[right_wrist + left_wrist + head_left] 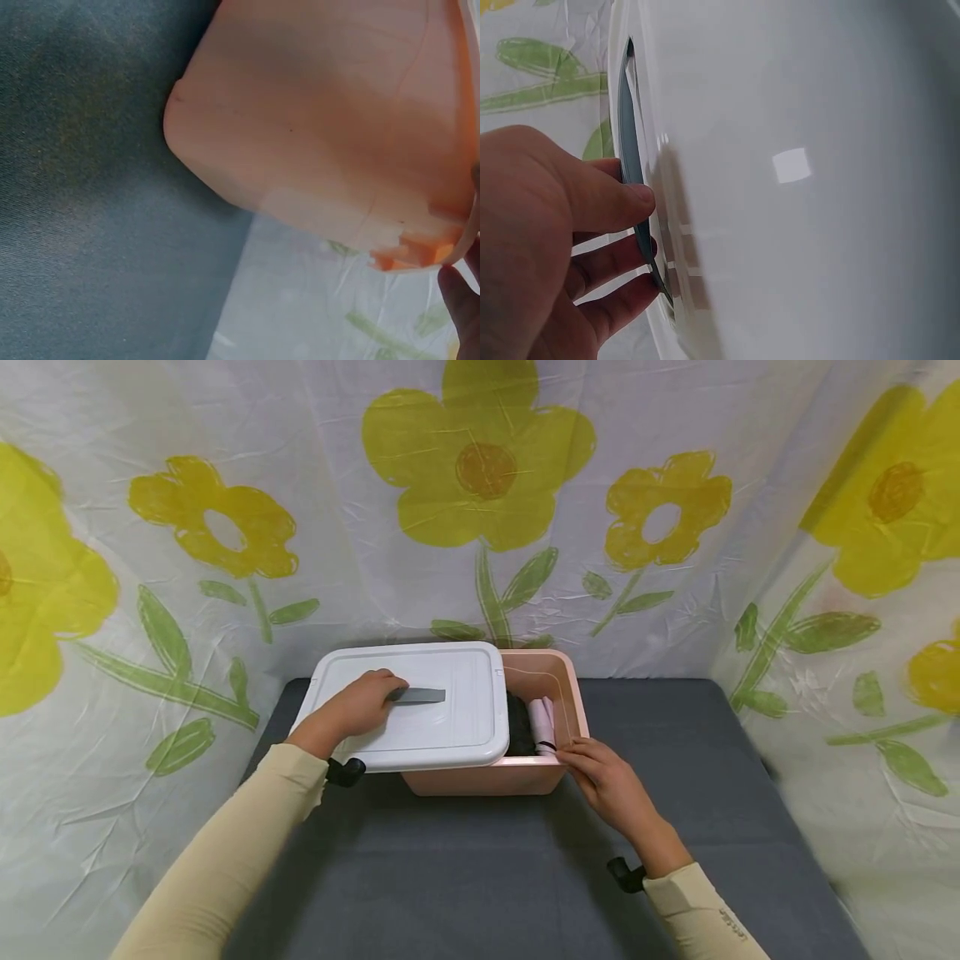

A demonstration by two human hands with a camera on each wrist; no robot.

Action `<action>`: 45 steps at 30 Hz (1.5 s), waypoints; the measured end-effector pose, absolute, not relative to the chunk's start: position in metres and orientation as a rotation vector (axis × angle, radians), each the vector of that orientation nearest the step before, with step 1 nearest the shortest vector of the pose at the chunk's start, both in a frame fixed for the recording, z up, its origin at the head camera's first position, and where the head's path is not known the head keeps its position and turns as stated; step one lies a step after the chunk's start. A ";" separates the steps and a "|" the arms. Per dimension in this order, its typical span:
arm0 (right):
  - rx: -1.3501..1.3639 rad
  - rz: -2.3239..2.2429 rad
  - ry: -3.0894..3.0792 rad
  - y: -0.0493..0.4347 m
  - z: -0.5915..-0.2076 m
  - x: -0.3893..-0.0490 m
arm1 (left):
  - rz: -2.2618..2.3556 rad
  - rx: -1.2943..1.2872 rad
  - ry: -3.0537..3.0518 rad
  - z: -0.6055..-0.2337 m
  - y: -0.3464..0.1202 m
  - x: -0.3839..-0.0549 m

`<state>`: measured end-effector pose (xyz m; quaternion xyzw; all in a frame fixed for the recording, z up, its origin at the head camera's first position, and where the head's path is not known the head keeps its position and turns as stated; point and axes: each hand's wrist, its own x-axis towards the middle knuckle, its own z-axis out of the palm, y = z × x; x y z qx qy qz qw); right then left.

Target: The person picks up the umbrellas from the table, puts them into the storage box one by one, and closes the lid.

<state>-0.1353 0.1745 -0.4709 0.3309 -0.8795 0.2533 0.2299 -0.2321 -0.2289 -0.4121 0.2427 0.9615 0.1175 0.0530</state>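
Observation:
A white lid (pixel 457 727) lies partly across a pink storage box (pixel 480 782), covering its left part and jutting out past it on the left. My left hand (pixel 363 703) pinches the grey handle (pixel 422 696) on the lid; in the left wrist view, thumb and fingers close around that handle (pixel 632 142). At the box's front right corner, my right hand (pixel 609 783) holds the rim. Only some fingertips (pixel 455 292) show against that rim in the right wrist view. Inside the uncovered right part are a black item (pixel 519 727) and a rolled lilac cloth (pixel 542 722).
The box stands toward the back of a table with a dark grey cover (pixel 480 877). Behind and beside it hangs a white curtain (pixel 337 568) printed with yellow flowers. Each wrist wears a black camera mount (pixel 347 772).

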 end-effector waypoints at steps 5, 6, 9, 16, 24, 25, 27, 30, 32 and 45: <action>0.906 0.702 -2.361 0.174 -0.476 -0.136 | 0.370 0.739 2.910 -0.412 -0.220 -0.234; 0.901 0.699 -2.353 0.174 -0.477 -0.136 | 0.368 0.743 2.909 -0.412 -0.217 -0.234; 0.885 0.693 -2.335 0.174 -0.480 -0.136 | 0.366 0.757 2.900 -0.411 -0.210 -0.235; 0.800 0.681 -2.314 0.175 -0.483 -0.135 | 0.348 0.799 2.894 -0.408 -0.192 -0.237; 0.694 0.710 -2.308 0.177 -0.486 -0.133 | 0.332 0.826 2.871 -0.407 -0.174 -0.239; 0.681 0.720 -2.305 0.177 -0.487 -0.133 | 0.328 0.833 2.869 -0.406 -0.172 -0.239; 0.661 0.747 -2.299 0.177 -0.488 -0.132 | 0.325 0.838 2.865 -0.406 -0.169 -0.240; 0.636 0.786 -2.293 0.177 -0.489 -0.132 | 0.323 0.847 2.861 -0.405 -0.164 -0.240; 0.618 0.802 -2.294 0.177 -0.490 -0.131 | 0.321 0.846 2.854 -0.405 -0.160 -0.241; 0.427 1.203 -2.381 0.170 -0.489 -0.128 | 0.328 0.860 2.831 -0.409 -0.138 -0.246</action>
